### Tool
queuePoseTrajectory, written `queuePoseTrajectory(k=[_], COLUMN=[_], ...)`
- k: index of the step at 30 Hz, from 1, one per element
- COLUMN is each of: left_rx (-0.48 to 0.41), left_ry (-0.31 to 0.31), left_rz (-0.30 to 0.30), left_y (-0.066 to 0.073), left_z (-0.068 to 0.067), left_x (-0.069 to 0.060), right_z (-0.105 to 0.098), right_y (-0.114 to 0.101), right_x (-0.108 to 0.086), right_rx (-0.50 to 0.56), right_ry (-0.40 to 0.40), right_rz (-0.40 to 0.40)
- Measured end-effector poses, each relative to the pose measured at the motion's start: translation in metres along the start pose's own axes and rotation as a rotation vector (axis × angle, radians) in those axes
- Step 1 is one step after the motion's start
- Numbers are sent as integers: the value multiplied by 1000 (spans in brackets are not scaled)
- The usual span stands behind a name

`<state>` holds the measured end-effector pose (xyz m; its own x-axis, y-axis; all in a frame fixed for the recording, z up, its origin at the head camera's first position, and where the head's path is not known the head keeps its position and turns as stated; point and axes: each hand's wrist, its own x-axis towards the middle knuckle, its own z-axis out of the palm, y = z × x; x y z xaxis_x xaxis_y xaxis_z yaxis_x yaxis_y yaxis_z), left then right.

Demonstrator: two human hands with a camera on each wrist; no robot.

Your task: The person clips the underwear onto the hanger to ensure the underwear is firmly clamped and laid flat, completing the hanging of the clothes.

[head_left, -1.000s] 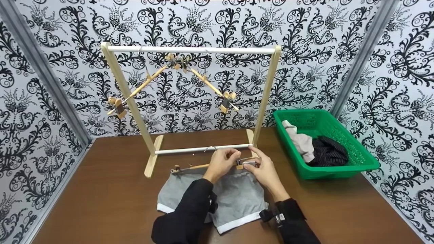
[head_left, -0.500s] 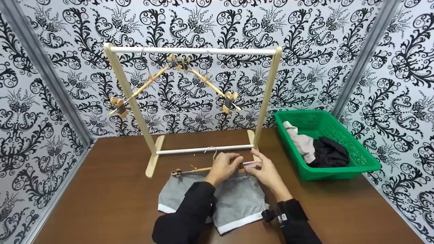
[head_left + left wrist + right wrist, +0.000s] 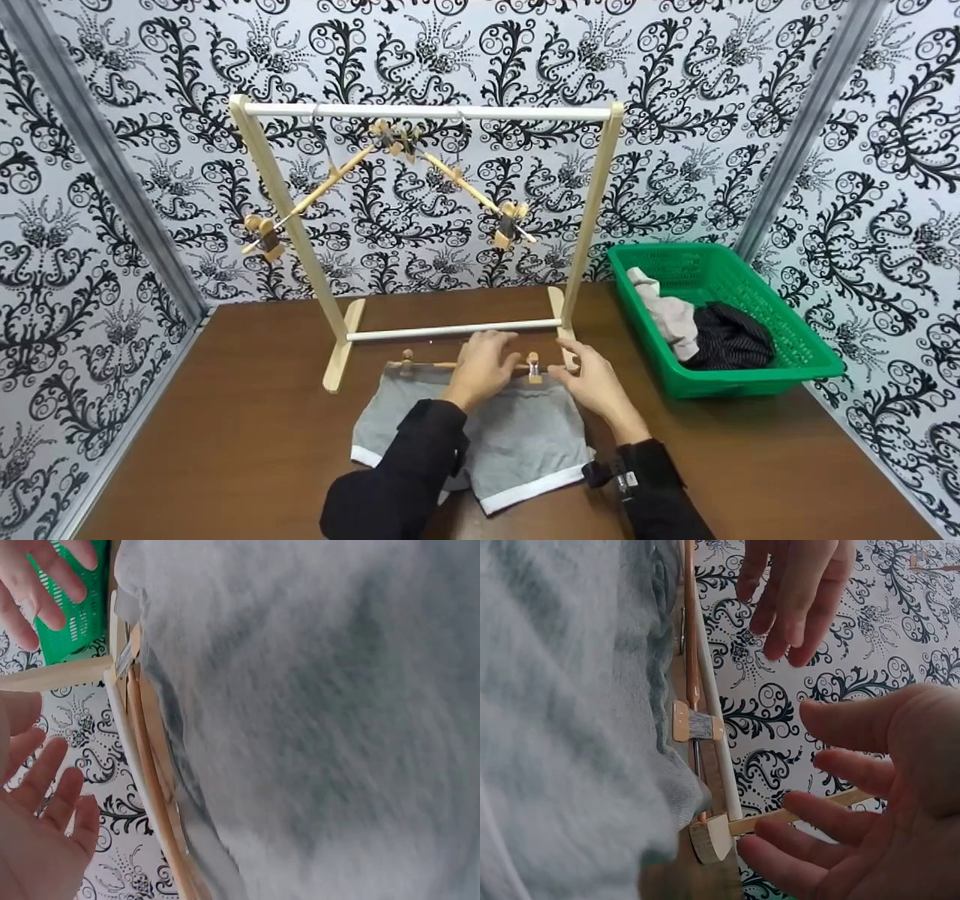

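Grey shorts [image 3: 529, 442] with white hems lie on the table, their waistband along a wooden clip hanger [image 3: 444, 365]. The hanger's right clip [image 3: 534, 369] grips the waistband, also seen as a clip [image 3: 697, 725] in the right wrist view. Its left clip [image 3: 406, 360] stands at the other end of the waistband. My left hand [image 3: 484, 367] hovers over the hanger's middle with fingers apart, holding nothing. Just right of the right clip is my right hand [image 3: 596, 382], fingers spread and touching nothing. The hanger's hook is hidden behind the left hand.
A wooden rack [image 3: 592, 217] with white rods stands behind the hands. Two clip hangers, a left one [image 3: 330, 180] and a right one [image 3: 457, 178], hang from its top rod. At the right, a green basket [image 3: 750, 373] holds a beige cloth [image 3: 667, 319] and a black striped cloth [image 3: 731, 337].
The left hand has let go of the hanger near the right clip and moved slightly left. The hanger has tipped down, its hook dropping from sight and its clips turning upright. The right hand has drawn off.
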<state>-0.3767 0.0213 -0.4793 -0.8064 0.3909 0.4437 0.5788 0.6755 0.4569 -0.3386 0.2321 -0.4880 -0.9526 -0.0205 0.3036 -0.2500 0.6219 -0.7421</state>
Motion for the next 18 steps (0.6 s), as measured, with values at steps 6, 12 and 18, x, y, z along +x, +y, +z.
queuePoseTrajectory(k=[6, 12, 18], left_rx=[245, 367, 338], left_ry=[-4, 7, -108], left_rz=[-36, -52, -129], left_y=[-11, -29, -45], left_z=[-17, -25, -24], left_x=[-10, -22, -32], right_z=[5, 12, 16], right_y=[0, 2, 7], right_x=[1, 4, 3], right_rx=[-34, -102, -143], right_ry=[-94, -186, -287], right_rz=[-80, -127, -191])
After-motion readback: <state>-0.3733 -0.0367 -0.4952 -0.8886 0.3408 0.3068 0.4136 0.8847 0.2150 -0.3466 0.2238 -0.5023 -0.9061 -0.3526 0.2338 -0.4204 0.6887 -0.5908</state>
